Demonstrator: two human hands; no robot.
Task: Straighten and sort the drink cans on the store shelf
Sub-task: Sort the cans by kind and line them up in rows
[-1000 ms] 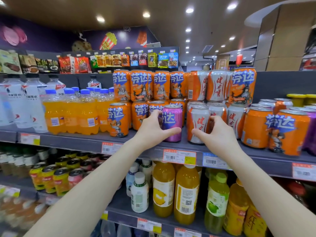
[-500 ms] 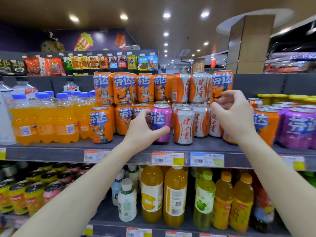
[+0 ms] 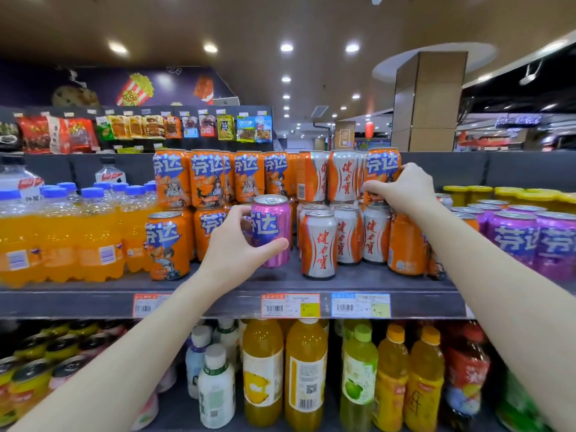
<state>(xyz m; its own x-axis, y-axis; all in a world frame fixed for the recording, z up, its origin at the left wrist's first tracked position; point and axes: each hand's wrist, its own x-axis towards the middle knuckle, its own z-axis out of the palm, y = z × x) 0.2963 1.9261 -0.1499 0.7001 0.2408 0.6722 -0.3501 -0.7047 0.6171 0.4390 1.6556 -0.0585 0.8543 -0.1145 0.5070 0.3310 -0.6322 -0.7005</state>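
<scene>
My left hand grips a pink-purple can standing upright on the grey shelf, among orange cans. My right hand is higher up, its fingers curled round an orange can at the right end of the upper stacked row. White-and-orange cans stand between the two hands, in two layers. More purple cans stand in a group at the right.
Orange soda bottles fill the shelf's left part. Yellow-lidded cans sit behind the purple group. The lower shelf holds juice bottles and small cans. Price tags line the shelf edge. Snack packets hang behind.
My right hand has risen from the lower white-and-orange cans to the orange can on the upper layer and closed on it. My left hand stays on the pink-purple can.
</scene>
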